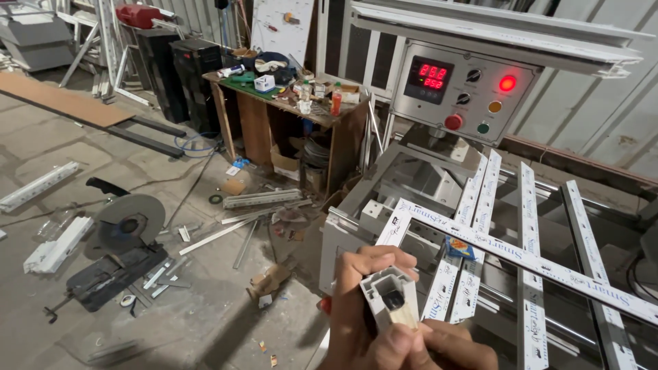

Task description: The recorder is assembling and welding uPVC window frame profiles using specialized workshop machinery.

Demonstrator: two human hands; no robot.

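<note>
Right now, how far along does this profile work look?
Done, it seems: several cut white profile lengths already lie across the machine frame, and its control panel is lit. In hand: both hands, left hand and right hand, hold one white profile end-on toward the camera. Left: that piece is not yet set down with the others.

You stand in a workshop with a bare concrete floor [62, 151], dusty and strewn with offcuts of white profile and scraps of cardboard. A chop saw [116, 253] sits on the floor to your left. Behind it a cluttered wooden workbench [288, 109] stands against pale corrugated walls [589, 116], beside dark cabinets [178, 68]. A long brown board [62, 99] lies on the floor. Ahead of you, a grey control panel [462, 92] glows with red digits and a red lamp.
</note>
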